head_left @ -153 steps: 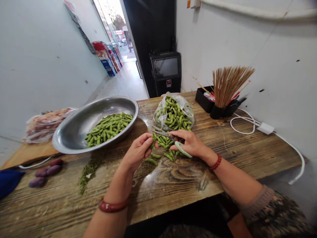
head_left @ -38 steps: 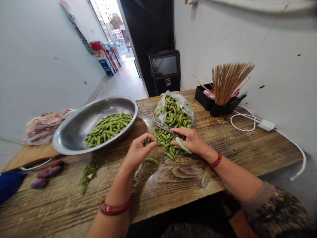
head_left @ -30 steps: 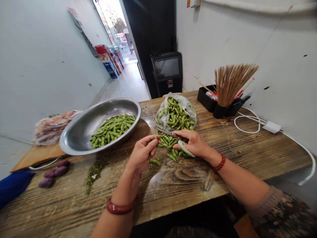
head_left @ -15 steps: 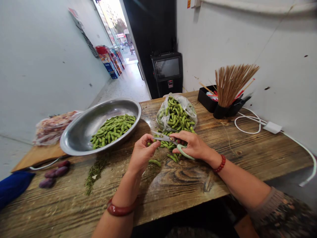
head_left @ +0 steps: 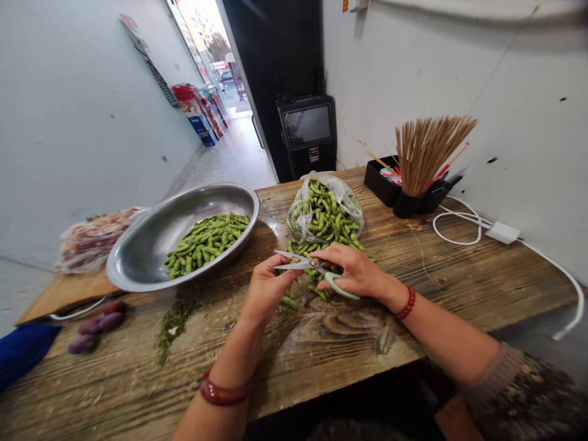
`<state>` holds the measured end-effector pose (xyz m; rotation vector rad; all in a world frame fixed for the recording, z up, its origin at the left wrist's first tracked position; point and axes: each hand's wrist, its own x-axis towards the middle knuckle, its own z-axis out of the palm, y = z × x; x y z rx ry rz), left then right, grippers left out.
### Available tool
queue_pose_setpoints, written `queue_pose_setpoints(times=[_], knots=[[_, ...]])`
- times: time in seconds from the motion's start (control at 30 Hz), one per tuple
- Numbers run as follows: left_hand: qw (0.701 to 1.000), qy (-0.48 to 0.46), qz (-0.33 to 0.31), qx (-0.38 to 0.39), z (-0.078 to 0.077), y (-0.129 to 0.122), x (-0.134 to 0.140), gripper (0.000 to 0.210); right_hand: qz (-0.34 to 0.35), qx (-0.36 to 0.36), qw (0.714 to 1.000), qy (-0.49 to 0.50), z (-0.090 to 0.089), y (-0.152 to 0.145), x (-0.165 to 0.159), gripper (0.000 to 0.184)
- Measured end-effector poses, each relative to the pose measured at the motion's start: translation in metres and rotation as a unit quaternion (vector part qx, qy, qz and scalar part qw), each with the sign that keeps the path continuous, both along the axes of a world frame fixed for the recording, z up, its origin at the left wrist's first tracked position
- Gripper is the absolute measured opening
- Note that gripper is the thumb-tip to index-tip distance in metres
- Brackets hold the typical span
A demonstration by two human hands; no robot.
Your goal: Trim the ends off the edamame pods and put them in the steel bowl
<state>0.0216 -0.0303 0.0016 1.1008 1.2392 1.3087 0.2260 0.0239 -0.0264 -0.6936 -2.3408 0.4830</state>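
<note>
My right hand [head_left: 356,269] is closed around the pale green handles of a pair of scissors [head_left: 301,263]. Their blades are parted and point left, close against the fingertips of my left hand [head_left: 264,288]. That hand is pinched on an edamame pod, which the fingers and blades mostly hide. Loose edamame pods [head_left: 319,293] lie under and around the scissors. Just behind, more pods spill from a clear plastic bag [head_left: 301,217]. To the left, a wide steel basin [head_left: 147,245] holds a pile of edamame [head_left: 209,242].
Green trimmings [head_left: 172,324] lie before the basin, with several purple fruits [head_left: 98,324] and a blue cloth [head_left: 27,349] further left. Bagged meat [head_left: 94,239] rests on a wooden board [head_left: 64,294]. At right stand skewers [head_left: 425,156] in a black holder and a white cable [head_left: 503,233].
The scissors' tips have shifted slightly left over my left fingertips, and the blades look wider apart. The whole view has moved a little. Both hands keep their grip.
</note>
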Motion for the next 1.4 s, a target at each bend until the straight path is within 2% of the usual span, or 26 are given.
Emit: queue_pose_setpoints(times=[0.23,0.43,0.67,0.83,0.9,0.97,1.1,1.4], knots=[[1.000,-0.022,-0.007,-0.019,-0.001,-0.001,0.000,0.019,0.012,-0.013,1.000,0.013,-0.001,-0.001,-0.001,0.059],[1.000,0.002,-0.008,-0.003,-0.001,0.000,-0.001,0.019,0.016,-0.021,0.999,0.019,-0.004,0.001,0.000,0.053],[0.999,0.031,0.009,0.002,-0.003,0.001,-0.002,0.019,0.017,-0.022,0.999,0.035,-0.005,0.001,-0.001,0.050],[0.997,0.056,0.043,0.014,-0.003,0.002,-0.004,0.018,-0.008,-0.069,0.993,0.092,-0.008,0.005,-0.003,0.047],[0.998,0.026,0.064,0.012,-0.001,0.003,-0.006,0.018,-0.035,-0.084,0.989,0.120,-0.010,0.007,-0.003,0.047],[0.996,-0.043,0.072,-0.010,0.001,0.003,-0.007,0.021,-0.049,-0.085,0.987,0.124,-0.010,0.008,-0.003,0.049],[0.986,-0.152,0.050,-0.040,0.003,0.005,-0.009,0.027,-0.036,-0.072,0.992,0.098,-0.006,0.005,-0.003,0.058],[0.985,-0.169,0.021,-0.039,0.000,0.005,-0.006,0.027,-0.026,-0.056,0.996,0.057,0.001,0.001,-0.002,0.064]])
